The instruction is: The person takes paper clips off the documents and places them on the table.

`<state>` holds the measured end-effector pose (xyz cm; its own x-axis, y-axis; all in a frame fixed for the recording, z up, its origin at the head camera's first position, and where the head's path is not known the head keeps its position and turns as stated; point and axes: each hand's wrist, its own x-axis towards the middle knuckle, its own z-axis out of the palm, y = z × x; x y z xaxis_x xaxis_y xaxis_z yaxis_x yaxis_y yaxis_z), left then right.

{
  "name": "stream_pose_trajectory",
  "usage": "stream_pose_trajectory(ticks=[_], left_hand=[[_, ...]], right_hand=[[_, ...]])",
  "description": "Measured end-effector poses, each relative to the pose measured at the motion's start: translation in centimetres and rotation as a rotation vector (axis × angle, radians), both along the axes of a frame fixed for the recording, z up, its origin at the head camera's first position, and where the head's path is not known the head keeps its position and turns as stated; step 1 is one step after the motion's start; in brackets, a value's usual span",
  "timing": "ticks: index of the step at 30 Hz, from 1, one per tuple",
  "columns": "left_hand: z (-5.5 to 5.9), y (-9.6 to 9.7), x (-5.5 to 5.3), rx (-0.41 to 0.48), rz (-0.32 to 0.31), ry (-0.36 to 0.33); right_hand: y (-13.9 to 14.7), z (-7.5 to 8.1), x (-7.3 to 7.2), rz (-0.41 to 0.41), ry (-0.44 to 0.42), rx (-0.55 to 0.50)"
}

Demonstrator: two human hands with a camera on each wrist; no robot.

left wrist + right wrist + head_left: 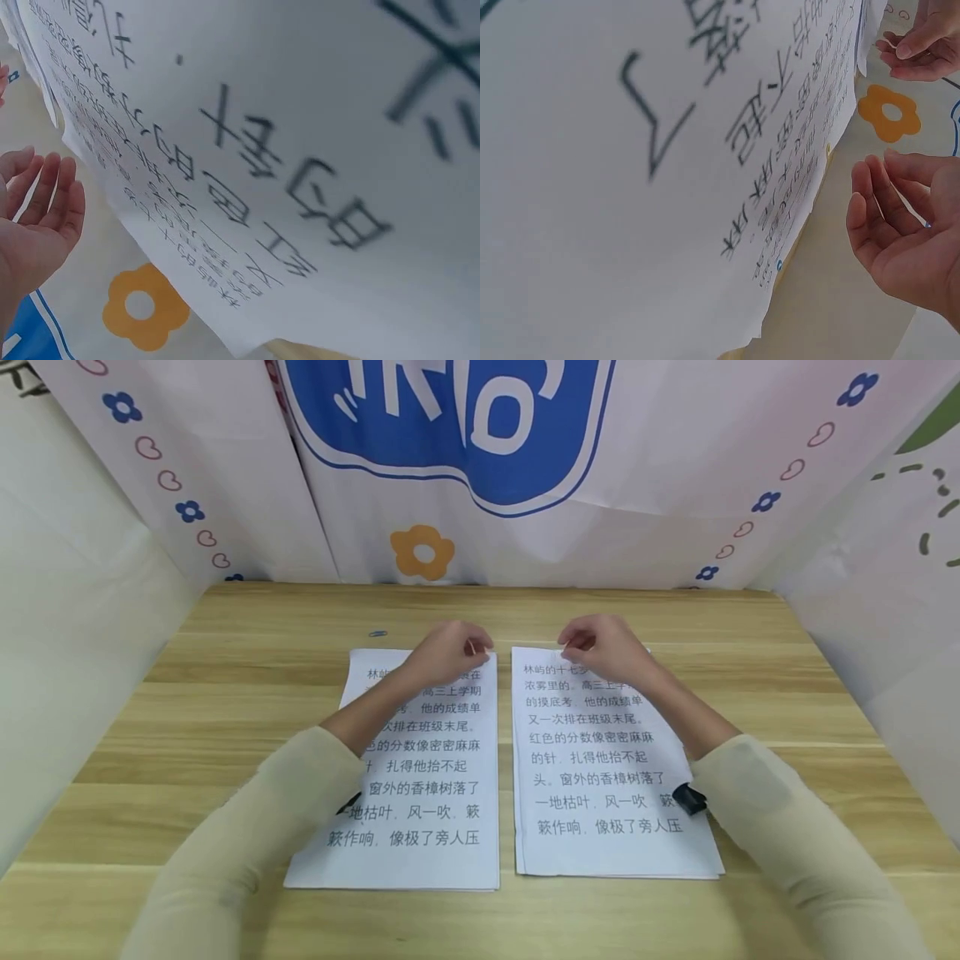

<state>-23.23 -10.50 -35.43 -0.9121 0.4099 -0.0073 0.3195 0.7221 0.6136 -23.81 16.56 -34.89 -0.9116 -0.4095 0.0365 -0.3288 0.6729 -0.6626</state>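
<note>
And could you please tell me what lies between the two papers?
In the head view, only bare table lies between the left papers and the right papers.

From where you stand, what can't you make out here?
Head view: some print on the left papers, behind the left hand.
Head view: some print on the right papers, behind the right hand.
Head view: blue emblem, cut off by the top edge.
Right wrist view: blue speck, too small to identify.

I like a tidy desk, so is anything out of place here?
A blue paper clip lies loose on the wooden table, beyond the left paper stack and apart from it, fastening nothing. The right stack also looks slightly uneven along its bottom edge.
</note>
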Motion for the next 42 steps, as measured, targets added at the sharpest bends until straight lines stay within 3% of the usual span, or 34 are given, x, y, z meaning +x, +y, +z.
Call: stream_pose_trajectory(ticks=[11,20,27,42], left_hand=[[-0.1,1.9,-0.9,0.010,-0.029,-0.010],[-0.3,2.5,-1.5,0.019,0.013,-0.042],[-0.9,3.1,-2.0,0.034,-0.028,-0.039],[-1.0,4.2,-2.4,-0.027,-0.017,-0.081]], right_hand=[[3.0,-0.2,-0.2,-0.077,-0.009,0.010],[5.3,-0.7,-0.7,-0.143,-0.018,0.016],[6.6,-1.2,-1.1,-0.175,-0.003,0.023],[7.9,-1.3,-1.4,-0.266,-0.030,0.069]])
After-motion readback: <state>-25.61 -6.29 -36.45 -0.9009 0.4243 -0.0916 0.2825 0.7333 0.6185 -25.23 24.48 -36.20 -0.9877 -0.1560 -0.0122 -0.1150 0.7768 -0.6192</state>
